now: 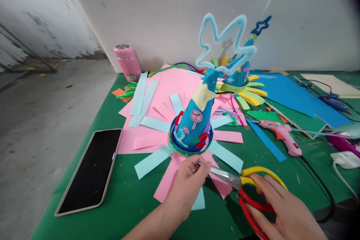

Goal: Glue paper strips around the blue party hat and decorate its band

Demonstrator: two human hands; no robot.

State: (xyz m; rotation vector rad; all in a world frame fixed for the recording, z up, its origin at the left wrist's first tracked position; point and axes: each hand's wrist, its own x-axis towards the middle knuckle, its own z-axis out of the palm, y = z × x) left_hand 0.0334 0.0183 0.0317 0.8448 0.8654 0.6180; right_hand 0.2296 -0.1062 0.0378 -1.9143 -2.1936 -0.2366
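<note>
**A:** At the near edge of the table (112, 202), just in front of the paper hat (194, 120), which way are the scissors (227, 177) pointed?

**B:** Left and slightly far, with the long axis running from the handles at right. The tip is pinched by the curled left hand (185, 182). The handles are loosely held by the right hand (281, 210), fingers nearly straight.

**A:** How is that best done?

**B:** The blade should probably be kept steady, clear of skin.

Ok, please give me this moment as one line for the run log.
left hand: pinches blade tip of yellow-and-red-handled metal scissors | right hand: rests on handles | ahead: blue paper cone hat on green table
</note>
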